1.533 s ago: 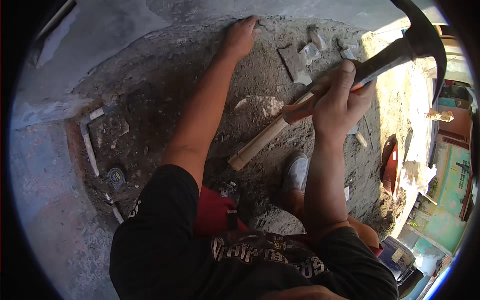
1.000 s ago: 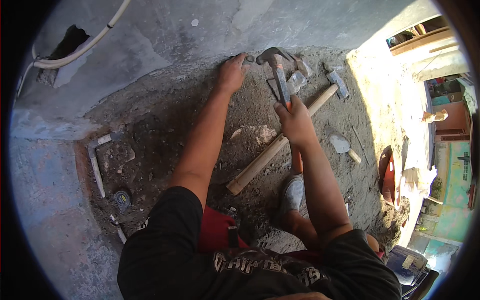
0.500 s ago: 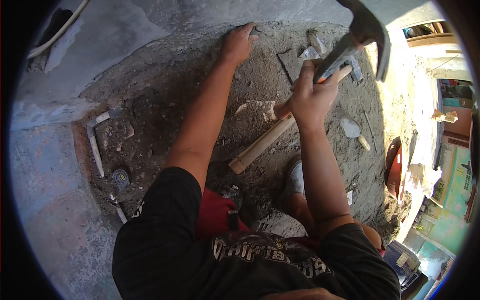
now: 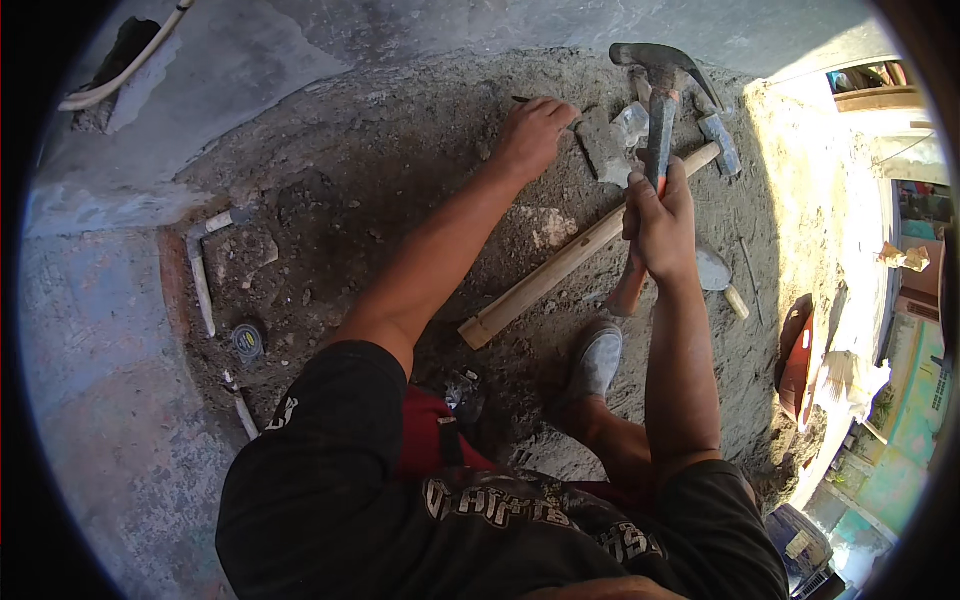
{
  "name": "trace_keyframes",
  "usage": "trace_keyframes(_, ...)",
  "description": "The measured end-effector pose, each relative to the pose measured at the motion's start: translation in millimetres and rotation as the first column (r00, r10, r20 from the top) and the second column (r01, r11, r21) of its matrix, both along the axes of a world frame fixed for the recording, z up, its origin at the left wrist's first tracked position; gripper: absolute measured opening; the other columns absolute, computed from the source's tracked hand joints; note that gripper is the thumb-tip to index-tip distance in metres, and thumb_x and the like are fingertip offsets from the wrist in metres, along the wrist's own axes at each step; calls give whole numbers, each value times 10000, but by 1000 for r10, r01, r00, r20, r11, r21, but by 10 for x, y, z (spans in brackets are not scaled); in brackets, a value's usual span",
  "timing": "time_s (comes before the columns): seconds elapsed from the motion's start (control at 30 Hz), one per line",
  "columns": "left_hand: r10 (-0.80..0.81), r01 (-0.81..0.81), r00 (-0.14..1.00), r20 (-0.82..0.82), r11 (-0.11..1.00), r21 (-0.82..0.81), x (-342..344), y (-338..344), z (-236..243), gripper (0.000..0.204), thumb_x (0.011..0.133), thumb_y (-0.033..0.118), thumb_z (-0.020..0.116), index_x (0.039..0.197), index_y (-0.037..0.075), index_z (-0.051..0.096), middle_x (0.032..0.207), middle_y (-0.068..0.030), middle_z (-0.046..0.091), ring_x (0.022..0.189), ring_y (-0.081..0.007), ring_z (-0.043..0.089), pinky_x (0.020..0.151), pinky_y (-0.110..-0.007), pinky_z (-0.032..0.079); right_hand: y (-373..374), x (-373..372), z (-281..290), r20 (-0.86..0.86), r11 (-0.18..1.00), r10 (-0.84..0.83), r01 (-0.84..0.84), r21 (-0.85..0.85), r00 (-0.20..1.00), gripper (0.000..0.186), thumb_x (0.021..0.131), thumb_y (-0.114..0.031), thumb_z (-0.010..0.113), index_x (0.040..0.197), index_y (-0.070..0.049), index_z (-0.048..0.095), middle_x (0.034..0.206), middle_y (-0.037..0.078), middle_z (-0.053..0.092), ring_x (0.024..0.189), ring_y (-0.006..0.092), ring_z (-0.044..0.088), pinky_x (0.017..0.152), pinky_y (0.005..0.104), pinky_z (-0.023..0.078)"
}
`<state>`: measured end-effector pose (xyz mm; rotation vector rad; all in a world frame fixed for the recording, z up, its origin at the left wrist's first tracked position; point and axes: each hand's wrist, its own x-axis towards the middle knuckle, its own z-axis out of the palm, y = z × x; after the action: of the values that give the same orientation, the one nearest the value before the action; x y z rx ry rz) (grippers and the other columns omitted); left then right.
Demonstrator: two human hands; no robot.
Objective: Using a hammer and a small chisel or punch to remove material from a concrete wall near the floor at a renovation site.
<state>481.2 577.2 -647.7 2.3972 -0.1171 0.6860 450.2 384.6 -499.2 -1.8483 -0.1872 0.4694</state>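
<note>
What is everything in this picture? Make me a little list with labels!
place: dug patch of brown dirt beside grey concrete
left hand: pressed on the dirt, fingers around a thin dark tool
right hand: gripping a claw hammer with a dark metal head
on the ground: long pale wooden handle lying across the dirt, grey stone chunk
pipes: bent white plastic pipe at the patch's left edge
foot: grey shoe on the dirt

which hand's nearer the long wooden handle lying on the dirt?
Right. The right hand, gripping the claw hammer, hovers directly over the wooden handle. The left hand rests on the dirt farther up.
</note>
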Motion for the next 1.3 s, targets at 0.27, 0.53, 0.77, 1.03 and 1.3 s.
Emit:
trace_keyframes(0.27, 234, -234, 972, -22, 972, -18, 287, 212, 12, 341, 852, -39, 550, 1169, 76, 596, 1140, -146, 657, 1094, -364, 610, 895, -469, 500, 1, -126, 76, 145, 987, -39, 15, 160, 989, 390, 1039, -337, 485, 1247, -8, 465, 673, -8, 472, 481, 63, 442, 427, 219, 355)
trace_keyframes(0.53, 145, -141, 989, -7, 943, -301, 398, 388, 67, 414, 874, -15, 559, 1284, 46, 547, 1244, -199, 613, 1137, -387, 598, 952, -455, 502, 276, -113, -332, 385, 992, -45, 88, -95, 922, 322, 1038, -344, 480, 1010, -23, 477, 633, 55, 526, 547, 149, 539, 512, 330, 429)
trace_keyframes(0.77, 127, -146, 989, -82, 935, -324, 296, 403, 146, 384, 884, 39, 626, 1259, 26, 541, 1198, -235, 623, 1126, -445, 578, 936, -478, 496, 421, -184, 122, 508, 976, -209, 141, 169, 836, 324, 1027, -356, 512, 1057, -37, 463, 608, 27, 520, 494, 98, 512, 460, 276, 403)
trace_keyframes(1.03, 182, -185, 983, -39, 951, -246, 470, 691, -5, 340, 941, 150, 609, 1235, -7, 538, 1160, -255, 626, 1105, -451, 582, 896, -484, 494, 413, 67, -30, 290, 974, 26, 42, -223, 957, 364, 1009, -346, 548, 1033, 9, 472, 661, 111, 561, 600, 219, 574, 569, 383, 459)
trace_keyframes(1.3, 127, -167, 981, -147, 937, -308, 210, 625, 25, 424, 946, 221, 617, 1299, 1, 536, 1188, -275, 619, 1110, -461, 578, 913, -481, 488, 399, 3, -568, 429, 899, 223, -14, -439, 875, 358, 978, -314, 585, 1043, 26, 491, 735, 261, 605, 731, 477, 611, 633, 509, 464)
